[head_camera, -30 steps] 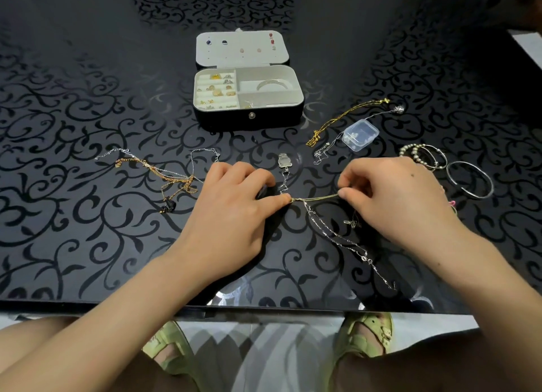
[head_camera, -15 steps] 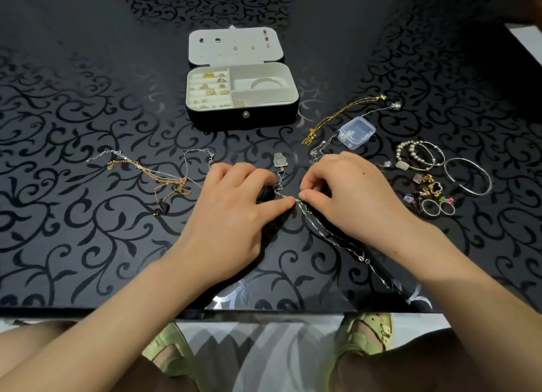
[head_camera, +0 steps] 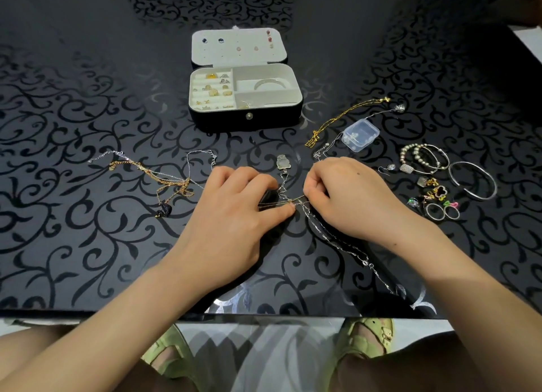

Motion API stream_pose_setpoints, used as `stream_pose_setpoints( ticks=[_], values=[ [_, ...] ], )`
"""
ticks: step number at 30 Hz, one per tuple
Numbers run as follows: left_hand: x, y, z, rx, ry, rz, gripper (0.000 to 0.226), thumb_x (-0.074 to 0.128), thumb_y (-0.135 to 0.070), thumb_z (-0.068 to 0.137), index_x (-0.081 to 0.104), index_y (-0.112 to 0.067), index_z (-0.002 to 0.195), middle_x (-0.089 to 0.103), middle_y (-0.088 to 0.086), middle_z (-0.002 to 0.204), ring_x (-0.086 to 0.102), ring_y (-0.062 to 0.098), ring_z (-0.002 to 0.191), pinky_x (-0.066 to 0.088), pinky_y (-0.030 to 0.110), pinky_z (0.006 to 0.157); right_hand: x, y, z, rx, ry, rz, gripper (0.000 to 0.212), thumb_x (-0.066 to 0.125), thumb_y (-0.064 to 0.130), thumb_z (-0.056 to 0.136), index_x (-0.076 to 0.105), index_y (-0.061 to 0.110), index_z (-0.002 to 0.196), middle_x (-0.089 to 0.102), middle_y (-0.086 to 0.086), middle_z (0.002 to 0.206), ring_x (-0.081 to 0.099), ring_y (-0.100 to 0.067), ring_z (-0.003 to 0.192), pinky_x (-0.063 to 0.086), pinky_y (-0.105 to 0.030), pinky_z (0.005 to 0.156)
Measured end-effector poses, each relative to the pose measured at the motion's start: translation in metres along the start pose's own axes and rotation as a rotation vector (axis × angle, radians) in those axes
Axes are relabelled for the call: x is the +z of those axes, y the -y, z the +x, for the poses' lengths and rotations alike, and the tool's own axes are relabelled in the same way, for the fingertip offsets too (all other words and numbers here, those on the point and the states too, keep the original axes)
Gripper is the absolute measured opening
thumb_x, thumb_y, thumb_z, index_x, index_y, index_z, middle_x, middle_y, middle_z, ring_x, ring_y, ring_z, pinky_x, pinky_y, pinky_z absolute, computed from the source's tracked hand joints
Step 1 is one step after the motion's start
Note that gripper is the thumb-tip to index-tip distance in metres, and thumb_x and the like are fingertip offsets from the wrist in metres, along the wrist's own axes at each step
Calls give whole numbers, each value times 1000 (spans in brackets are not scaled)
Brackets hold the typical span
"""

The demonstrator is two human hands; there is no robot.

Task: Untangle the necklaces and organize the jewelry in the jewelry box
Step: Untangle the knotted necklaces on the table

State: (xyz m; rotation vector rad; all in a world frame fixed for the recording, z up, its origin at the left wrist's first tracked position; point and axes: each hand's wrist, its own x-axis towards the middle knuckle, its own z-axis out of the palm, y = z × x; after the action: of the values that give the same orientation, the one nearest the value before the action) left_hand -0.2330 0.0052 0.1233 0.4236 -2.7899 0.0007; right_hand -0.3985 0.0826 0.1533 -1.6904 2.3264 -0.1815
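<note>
Black glossy tabletop w/ scroll pattern; green sandals show below its near edge.

Centre, near: left hand and right hand both have fingers curled, tips almost meeting. Each pinches the knotted chains between thumb and forefinger. A silver chain runs from the knot toward near right, flat on the surface, partly under the right wrist. A pale pendant lies just beyond the knot, joined to it by a short chain run.

Left of hands: second tangle, gold and silver strands crossed, w/ a dark pendant at its near end.

Right of hands: loose rings, a silver bangle, beaded bracelets; small charms between them, detail too fine to tell.

Further back, right: clear plastic case, lid closed, w/ a gold chain beside it.

Far centre: jewelry box, open. Ring slots at left hold approx. a dozen pieces; a bracelet sits in the rear right compartment. Stud earrings are pinned to the lid panel.
</note>
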Motion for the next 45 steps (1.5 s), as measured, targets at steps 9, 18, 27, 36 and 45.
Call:
stream_pose_setpoints(
  ticks=[9, 18, 27, 36, 45],
  values=[
    [0, 2, 0, -12, 9, -39, 45, 39, -13, 79, 71, -26, 107, 63, 9, 103, 55, 30, 91, 28, 37, 77, 2, 1, 9, 13, -45, 48, 17, 48, 17, 92, 48, 23, 76, 63, -1, 94, 52, -26, 96, 43, -39, 84],
    [0, 3, 3, -10, 18, -62, 48, 36, -12, 77, 73, -26, 104, 64, 6, 104, 54, 29, 92, 29, 37, 77, 8, 1, 12, -14, -99, 65, 15, 49, 26, 94, 46, 28, 80, 55, 6, 88, 51, -22, 97, 38, -34, 83],
    [-6, 4, 8, -27, -17, -145, 52, 34, -8, 70, 75, -24, 99, 66, 1, 102, 56, 26, 90, 23, 31, 79, -8, -17, -1, 16, -83, 64, 16, 55, 40, 89, 56, 24, 87, 54, 8, 90, 49, -18, 97, 39, -32, 88],
    [2, 2, 13, -27, -8, -88, 52, 34, -10, 73, 75, -26, 101, 66, 6, 103, 56, 31, 91, 26, 35, 80, -5, -16, -4, -24, -208, 141, 8, 60, 27, 88, 65, 20, 87, 56, 8, 86, 49, -18, 93, 34, -27, 82],
    [1, 7, 10, 27, -21, -99, 48, 36, -9, 75, 75, -24, 98, 69, 2, 102, 53, 23, 90, 27, 34, 80, 4, -11, 2, -35, -155, -3, 11, 50, 31, 94, 57, 24, 90, 54, 6, 96, 46, -20, 99, 33, -29, 80]
  ],
)
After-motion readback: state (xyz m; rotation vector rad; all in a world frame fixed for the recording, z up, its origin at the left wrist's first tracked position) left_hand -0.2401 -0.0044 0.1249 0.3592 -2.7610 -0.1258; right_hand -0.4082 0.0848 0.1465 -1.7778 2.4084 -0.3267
